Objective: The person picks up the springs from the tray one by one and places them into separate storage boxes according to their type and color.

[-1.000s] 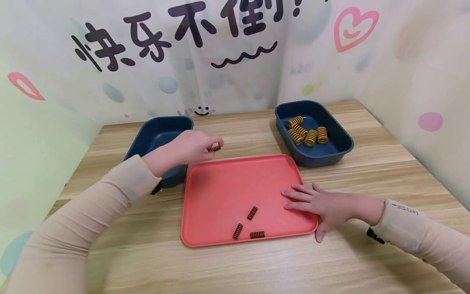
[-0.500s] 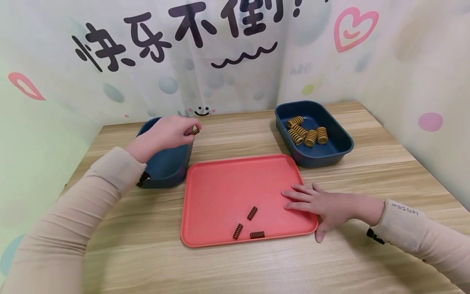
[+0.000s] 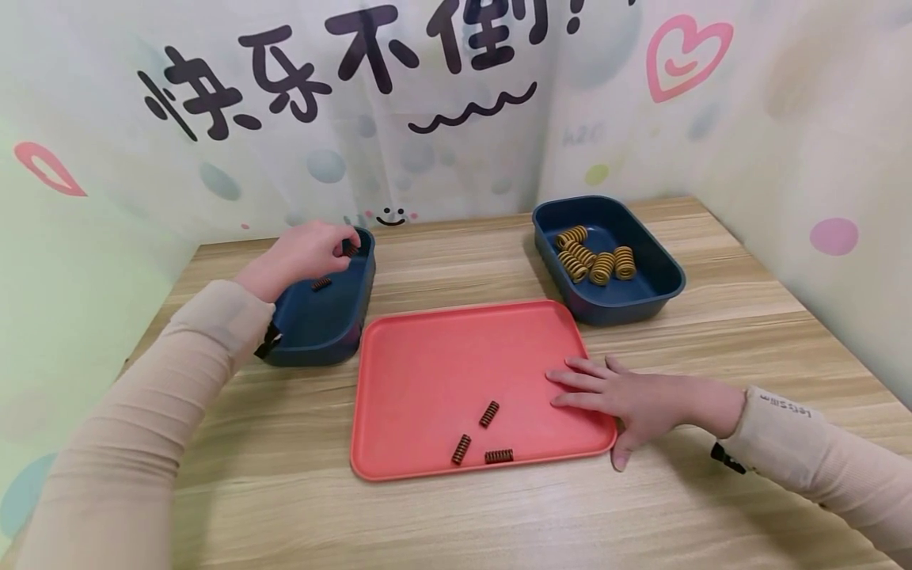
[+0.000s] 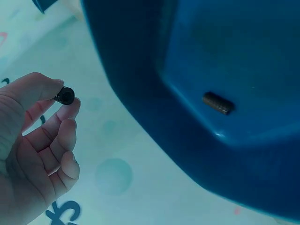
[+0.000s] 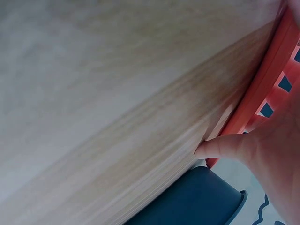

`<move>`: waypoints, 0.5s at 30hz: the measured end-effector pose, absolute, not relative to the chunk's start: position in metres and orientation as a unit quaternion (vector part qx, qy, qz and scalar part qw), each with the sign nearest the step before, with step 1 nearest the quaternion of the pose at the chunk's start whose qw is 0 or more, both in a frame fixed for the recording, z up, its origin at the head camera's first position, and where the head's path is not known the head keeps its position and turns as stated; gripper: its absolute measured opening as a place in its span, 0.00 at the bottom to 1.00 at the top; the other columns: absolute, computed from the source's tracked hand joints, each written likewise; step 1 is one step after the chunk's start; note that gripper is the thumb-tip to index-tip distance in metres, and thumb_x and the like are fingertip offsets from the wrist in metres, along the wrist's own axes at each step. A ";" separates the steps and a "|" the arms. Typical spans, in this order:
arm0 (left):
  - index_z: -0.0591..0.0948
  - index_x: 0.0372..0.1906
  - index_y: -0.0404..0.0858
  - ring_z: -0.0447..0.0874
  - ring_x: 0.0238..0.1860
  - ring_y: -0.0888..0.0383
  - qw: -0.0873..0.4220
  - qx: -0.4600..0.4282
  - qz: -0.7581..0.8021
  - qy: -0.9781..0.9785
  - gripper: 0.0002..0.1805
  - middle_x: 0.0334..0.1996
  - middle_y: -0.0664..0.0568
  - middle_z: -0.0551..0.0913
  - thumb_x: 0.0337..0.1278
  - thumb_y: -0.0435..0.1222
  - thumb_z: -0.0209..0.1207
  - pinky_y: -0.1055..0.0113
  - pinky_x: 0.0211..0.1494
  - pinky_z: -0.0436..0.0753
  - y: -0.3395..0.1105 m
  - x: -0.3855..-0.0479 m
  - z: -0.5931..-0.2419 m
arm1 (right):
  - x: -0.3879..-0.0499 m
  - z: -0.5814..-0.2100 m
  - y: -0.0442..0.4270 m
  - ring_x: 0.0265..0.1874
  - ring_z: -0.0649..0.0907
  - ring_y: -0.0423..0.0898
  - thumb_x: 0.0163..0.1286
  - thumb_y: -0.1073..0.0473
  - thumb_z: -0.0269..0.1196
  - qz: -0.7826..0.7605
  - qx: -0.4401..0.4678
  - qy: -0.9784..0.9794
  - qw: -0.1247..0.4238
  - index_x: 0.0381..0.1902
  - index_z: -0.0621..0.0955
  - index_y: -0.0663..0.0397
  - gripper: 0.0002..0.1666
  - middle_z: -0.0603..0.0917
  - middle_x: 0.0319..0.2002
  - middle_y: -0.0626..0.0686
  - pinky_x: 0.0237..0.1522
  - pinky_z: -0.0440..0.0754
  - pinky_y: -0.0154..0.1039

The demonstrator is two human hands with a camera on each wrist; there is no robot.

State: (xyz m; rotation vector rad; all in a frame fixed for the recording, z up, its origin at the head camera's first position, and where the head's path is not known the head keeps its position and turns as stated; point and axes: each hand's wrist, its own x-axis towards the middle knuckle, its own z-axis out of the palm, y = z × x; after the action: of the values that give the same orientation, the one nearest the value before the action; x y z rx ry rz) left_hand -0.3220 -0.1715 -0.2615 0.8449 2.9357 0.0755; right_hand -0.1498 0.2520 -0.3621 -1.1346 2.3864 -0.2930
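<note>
Motion over the last second is all at my left grip (image 3: 306, 247), where thumb and fingertip pinch a small dark coiled metal spring (image 4: 65, 96). I've carried it leftward from near the far edge of the flat red rectangular tray (image 3: 456, 348) to the far right part of the deep blue rounded bin (image 3: 324, 321). Just on the near side of that grip, a second dark spring (image 3: 321, 283) has come uncovered inside. My right grip (image 3: 634, 400) holds nothing, fingers spread on the tray's edge, unmoved; three more dark springs (image 3: 489, 414) lie to its left.
</note>
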 end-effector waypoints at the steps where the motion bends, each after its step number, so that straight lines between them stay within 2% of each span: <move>1: 0.75 0.49 0.35 0.72 0.32 0.50 0.045 0.273 0.025 0.961 0.16 0.32 0.44 0.78 0.54 0.32 0.54 0.57 0.37 0.73 -0.173 -0.324 -0.263 | -0.150 -0.362 0.252 0.69 0.43 0.61 0.44 0.29 0.63 -0.108 -0.417 0.871 0.237 0.69 0.59 0.41 0.56 0.47 0.72 0.51 0.59 0.45 0.70; 9: 0.76 0.48 0.34 0.72 0.33 0.49 0.071 0.256 0.013 0.964 0.15 0.33 0.42 0.78 0.54 0.32 0.55 0.57 0.35 0.73 -0.183 -0.339 -0.271 | -0.150 -0.363 0.252 0.68 0.44 0.62 0.45 0.27 0.60 -0.106 -0.425 0.868 0.232 0.69 0.59 0.41 0.56 0.47 0.72 0.52 0.58 0.46 0.71; 15: 0.77 0.48 0.37 0.72 0.30 0.51 0.093 0.257 -0.024 0.962 0.14 0.30 0.46 0.78 0.55 0.33 0.55 0.60 0.32 0.71 -0.187 -0.350 -0.280 | -0.150 -0.363 0.252 0.68 0.44 0.62 0.45 0.27 0.60 -0.103 -0.422 0.869 0.237 0.69 0.59 0.41 0.56 0.47 0.72 0.51 0.58 0.46 0.71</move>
State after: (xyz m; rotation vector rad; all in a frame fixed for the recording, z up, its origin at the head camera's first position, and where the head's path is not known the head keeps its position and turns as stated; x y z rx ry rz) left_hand -0.3495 -0.1865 -0.2800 0.7619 2.8538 -0.0715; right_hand -0.1495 0.2519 -0.3628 -1.1567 2.3826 -0.2817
